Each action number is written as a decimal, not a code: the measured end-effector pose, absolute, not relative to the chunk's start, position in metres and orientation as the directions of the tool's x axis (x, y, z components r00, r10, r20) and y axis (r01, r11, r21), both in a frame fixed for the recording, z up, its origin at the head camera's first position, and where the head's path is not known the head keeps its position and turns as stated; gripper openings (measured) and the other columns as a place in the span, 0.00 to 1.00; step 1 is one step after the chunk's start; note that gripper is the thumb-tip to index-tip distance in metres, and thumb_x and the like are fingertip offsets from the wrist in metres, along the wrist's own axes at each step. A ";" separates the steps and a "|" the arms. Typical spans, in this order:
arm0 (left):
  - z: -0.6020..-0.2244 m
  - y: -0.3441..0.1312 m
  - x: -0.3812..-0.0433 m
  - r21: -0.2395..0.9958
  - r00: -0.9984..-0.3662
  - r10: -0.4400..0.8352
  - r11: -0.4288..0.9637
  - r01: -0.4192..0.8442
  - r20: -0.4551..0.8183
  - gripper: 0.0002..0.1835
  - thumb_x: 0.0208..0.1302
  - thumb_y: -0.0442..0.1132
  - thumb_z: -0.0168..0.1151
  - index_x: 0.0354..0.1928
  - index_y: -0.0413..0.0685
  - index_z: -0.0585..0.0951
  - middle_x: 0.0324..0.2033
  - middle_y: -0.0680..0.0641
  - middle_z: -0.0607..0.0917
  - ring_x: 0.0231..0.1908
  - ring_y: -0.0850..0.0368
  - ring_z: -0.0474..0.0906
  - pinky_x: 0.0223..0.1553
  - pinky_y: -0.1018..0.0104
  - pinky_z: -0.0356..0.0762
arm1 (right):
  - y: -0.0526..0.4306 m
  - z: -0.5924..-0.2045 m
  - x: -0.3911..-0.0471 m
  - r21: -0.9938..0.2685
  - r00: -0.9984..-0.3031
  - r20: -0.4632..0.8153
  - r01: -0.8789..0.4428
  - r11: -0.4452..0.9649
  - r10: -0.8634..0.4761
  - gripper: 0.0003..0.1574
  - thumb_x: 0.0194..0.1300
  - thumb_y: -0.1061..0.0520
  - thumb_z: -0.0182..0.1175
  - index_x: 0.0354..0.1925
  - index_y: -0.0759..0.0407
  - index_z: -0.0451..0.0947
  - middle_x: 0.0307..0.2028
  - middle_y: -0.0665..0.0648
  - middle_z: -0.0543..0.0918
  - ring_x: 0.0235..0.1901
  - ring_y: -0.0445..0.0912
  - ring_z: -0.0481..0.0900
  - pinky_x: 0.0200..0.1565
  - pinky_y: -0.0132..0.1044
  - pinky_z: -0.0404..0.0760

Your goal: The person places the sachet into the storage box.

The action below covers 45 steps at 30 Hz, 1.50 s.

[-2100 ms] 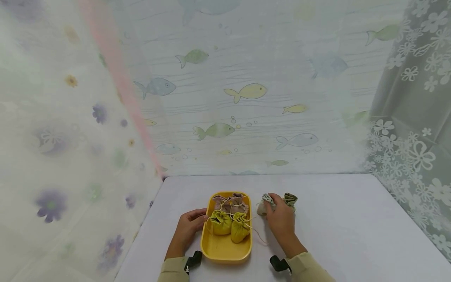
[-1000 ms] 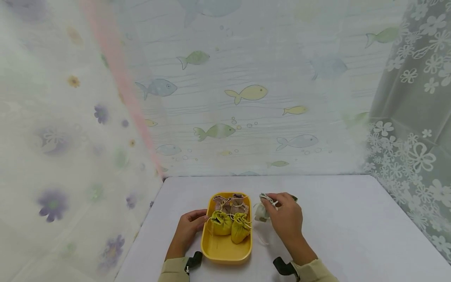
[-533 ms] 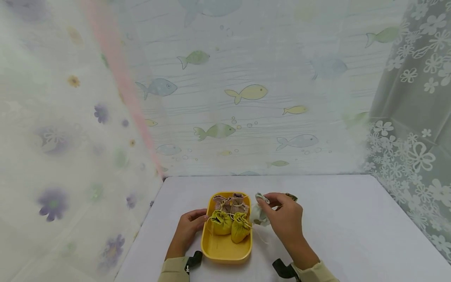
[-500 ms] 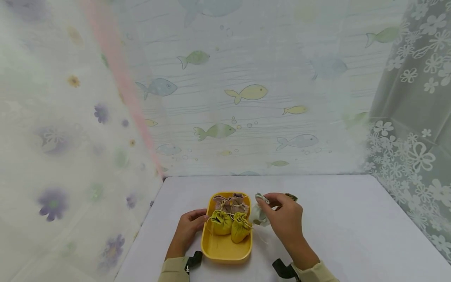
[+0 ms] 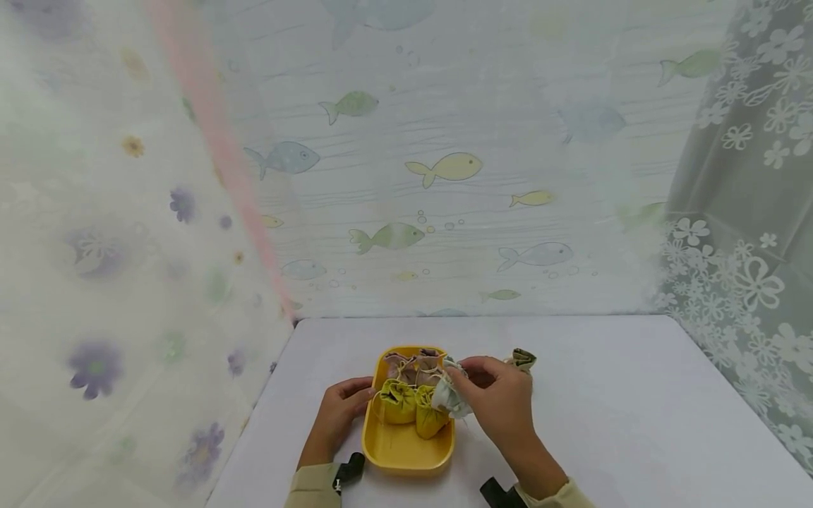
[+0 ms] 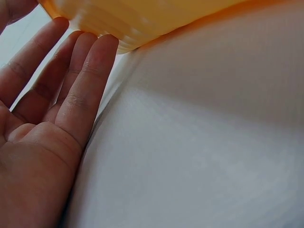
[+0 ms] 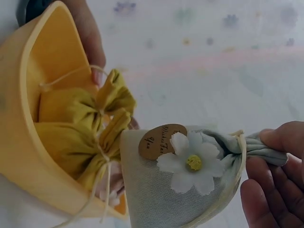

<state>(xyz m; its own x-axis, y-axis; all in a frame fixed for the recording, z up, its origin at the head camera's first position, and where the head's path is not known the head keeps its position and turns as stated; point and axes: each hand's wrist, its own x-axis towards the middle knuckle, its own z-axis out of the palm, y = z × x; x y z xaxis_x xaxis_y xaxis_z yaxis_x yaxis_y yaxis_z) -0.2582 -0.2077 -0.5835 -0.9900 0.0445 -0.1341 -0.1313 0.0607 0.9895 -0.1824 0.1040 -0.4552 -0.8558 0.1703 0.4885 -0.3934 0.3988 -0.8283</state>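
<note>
My right hand (image 5: 502, 395) pinches the gathered neck of a pale green drawstring pouch (image 7: 190, 175). A white fabric flower (image 7: 194, 161) with a yellow centre and a small brown tag (image 7: 159, 141) decorate its front. In the head view the pouch overlaps the right rim of a yellow plastic tray (image 5: 406, 458). Inside the tray sit two yellow-green pouches (image 5: 399, 402) in front of two mauve pouches (image 5: 401, 367). My left hand (image 5: 343, 413) touches the tray's left side, its fingers fairly straight with fingertips at the wall (image 6: 142, 21).
An olive-topped pouch (image 5: 524, 360) stands on the white table (image 5: 610, 423) behind my right hand, partly hidden by it. A fish-print curtain (image 5: 444, 212) hangs along the table's back edge, with a floral curtain (image 5: 127, 317) on the left.
My right hand has taken the pale green pouch from beside the olive one, carrying it left to over the tray's right rim. The left hand and tray stay put.
</note>
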 end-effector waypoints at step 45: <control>-0.583 -0.209 -0.257 0.992 -0.994 0.054 0.087 -0.093 -0.098 0.29 0.60 0.55 0.75 0.58 0.46 0.85 0.57 0.43 0.85 0.54 0.52 0.85 0.52 0.64 0.87 | 0.038 -0.483 -0.173 -0.865 -0.941 0.267 -0.330 0.379 -0.210 0.09 0.61 0.45 0.75 0.37 0.45 0.91 0.32 0.38 0.89 0.31 0.32 0.84 0.34 0.24 0.84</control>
<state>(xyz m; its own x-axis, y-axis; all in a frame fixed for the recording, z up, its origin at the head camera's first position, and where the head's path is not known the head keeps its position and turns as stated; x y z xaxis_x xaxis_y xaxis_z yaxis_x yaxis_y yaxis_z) -0.2565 -0.2095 -0.5829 -0.9937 0.0542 -0.0981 -0.0932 0.0869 0.9918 -0.1730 0.0382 -0.4829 -0.9405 -0.2103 0.2669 -0.3300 0.3785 -0.8648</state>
